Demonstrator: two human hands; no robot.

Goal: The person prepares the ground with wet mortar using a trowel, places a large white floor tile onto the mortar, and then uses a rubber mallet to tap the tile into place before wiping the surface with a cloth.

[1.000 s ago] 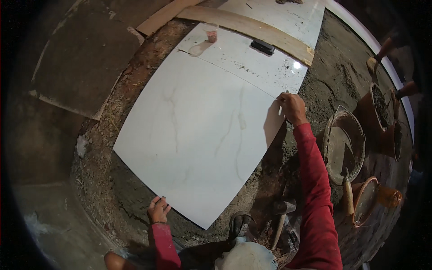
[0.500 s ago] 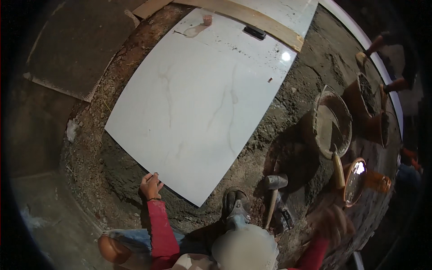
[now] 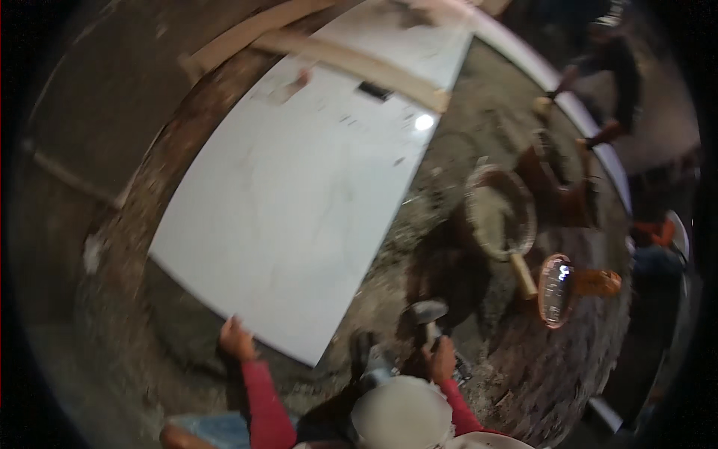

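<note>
A large white tile (image 3: 277,202) with faint grey veins lies tilted across the middle of the head view. My left hand (image 3: 236,340) is closed at its near edge, fingertips on the rim; blur softens the finger detail. Right of the tile's near corner, a mallet (image 3: 430,311) with a grey head and wooden handle is on the ground. My right hand (image 3: 441,361) wraps round the handle just below the head. On the tile's far part lie a black block-shaped thing (image 3: 375,91) and a small reddish object (image 3: 303,76).
A wooden board (image 3: 359,67) crosses the tile's far end. On the right stand a mortar bucket (image 3: 475,213) with a wooden-handled tool in it, more buckets (image 3: 532,166) and an orange container (image 3: 555,310). Another person's arms (image 3: 609,135) reach in at the far right.
My right hand has moved left and inward from the right side and taken hold of the mallet handle. My left hand stays at the tile edge. The whole view has shifted.
</note>
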